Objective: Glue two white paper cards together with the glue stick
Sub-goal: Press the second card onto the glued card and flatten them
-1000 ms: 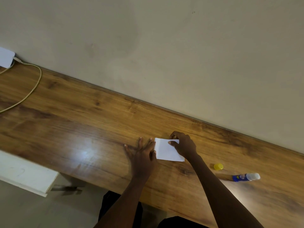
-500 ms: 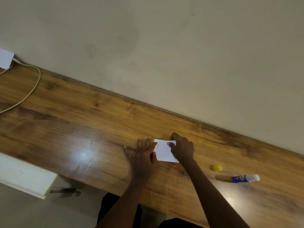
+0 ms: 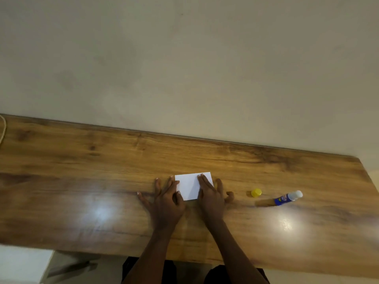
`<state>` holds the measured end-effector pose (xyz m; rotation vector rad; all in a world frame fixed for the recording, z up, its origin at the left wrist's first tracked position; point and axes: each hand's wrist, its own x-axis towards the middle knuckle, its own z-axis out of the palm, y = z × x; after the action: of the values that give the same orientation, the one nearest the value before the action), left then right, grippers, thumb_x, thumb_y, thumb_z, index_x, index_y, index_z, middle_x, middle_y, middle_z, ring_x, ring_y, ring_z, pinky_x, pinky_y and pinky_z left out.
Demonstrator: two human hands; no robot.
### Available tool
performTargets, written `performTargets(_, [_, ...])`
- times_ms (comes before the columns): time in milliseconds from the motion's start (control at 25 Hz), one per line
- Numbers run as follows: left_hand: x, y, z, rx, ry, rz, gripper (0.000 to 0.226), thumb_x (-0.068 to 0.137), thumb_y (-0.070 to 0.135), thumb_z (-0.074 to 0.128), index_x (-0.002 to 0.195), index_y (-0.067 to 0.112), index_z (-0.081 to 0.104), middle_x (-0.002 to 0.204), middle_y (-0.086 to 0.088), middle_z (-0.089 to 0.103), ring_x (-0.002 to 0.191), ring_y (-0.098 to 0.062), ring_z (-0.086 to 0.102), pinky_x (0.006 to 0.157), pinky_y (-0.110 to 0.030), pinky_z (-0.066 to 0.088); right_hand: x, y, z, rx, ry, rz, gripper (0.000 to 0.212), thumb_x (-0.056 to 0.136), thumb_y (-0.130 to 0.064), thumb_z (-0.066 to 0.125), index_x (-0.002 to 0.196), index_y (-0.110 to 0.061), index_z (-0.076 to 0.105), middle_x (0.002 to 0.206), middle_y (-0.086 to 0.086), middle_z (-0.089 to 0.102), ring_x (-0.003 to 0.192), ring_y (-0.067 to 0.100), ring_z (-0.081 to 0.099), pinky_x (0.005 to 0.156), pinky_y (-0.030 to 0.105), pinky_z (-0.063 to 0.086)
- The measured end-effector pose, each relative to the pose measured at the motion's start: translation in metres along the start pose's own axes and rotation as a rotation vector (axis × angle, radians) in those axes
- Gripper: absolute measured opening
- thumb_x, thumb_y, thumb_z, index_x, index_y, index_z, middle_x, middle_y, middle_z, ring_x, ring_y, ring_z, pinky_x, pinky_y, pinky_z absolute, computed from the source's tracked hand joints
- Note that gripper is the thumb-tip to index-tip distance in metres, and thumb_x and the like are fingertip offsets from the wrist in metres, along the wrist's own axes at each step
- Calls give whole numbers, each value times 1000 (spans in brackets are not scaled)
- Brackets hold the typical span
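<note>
pressing white card [image 3: 189, 185], label unreadable

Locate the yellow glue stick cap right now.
In the head view, the small round yellow plastic cap sits on the wooden table, right of the person's right hand, just left of the blue uncapped glue stick.

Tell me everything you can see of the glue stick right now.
The glue stick lies on its side on the wooden desk, to the right of both hands and touched by neither. Its body is blue with a label too blurred to read; its pale end points up and to the right, uncapped. The yellow cap sits apart, just to its left. It looks like plastic.
</note>
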<state>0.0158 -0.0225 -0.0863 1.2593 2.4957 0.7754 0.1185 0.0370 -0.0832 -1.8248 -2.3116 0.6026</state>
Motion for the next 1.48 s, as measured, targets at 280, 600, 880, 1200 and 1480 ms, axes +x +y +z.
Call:
performTargets(280, [0,4,-1,-14,3,-15,42,79,26,49,120,27,54,131,6,56,139,-24,25,104,-67,-12,-7,15,-19,-5,66,-9,38,89,-21,41,127,-23,43,139,-4,46,137,24,20,102,52,11])
performTargets(600, [-1,3,-2,-22,-11,-15,43,81,20,55,123,27,51,134,3,53,140,-24,22,105,-66,-12,-50,-2,-29,-168,122,-123,33,54,-19,78,85,-22,69,93,-6,75,96,27,67,64,55,51])
performTargets(880, [1,-1,-1,-4,-37,-2,44,83,23,53,126,31,47,138,7,49,141,-22,17,104,-65,-14,-56,-25,-11,-229,62,-273,49,40,-35,85,85,-33,67,94,-17,72,92,16,68,58,43,56])
performTargets(1200, [0,-1,2,-4,2,16,43,79,21,58,122,26,52,131,2,56,138,-27,25,103,-68,-12,-42,18,-24,-88,184,-34,29,72,-10,65,101,-16,65,107,2,71,111,35,56,86,40,20])
performTargets(1480, [-1,0,1,15,11,-1,46,78,30,49,124,25,49,131,-6,56,139,-26,24,104,-64,-14,-4,-13,-27,198,22,261,55,84,-31,54,130,-15,28,135,11,41,125,28,32,104,47,33])
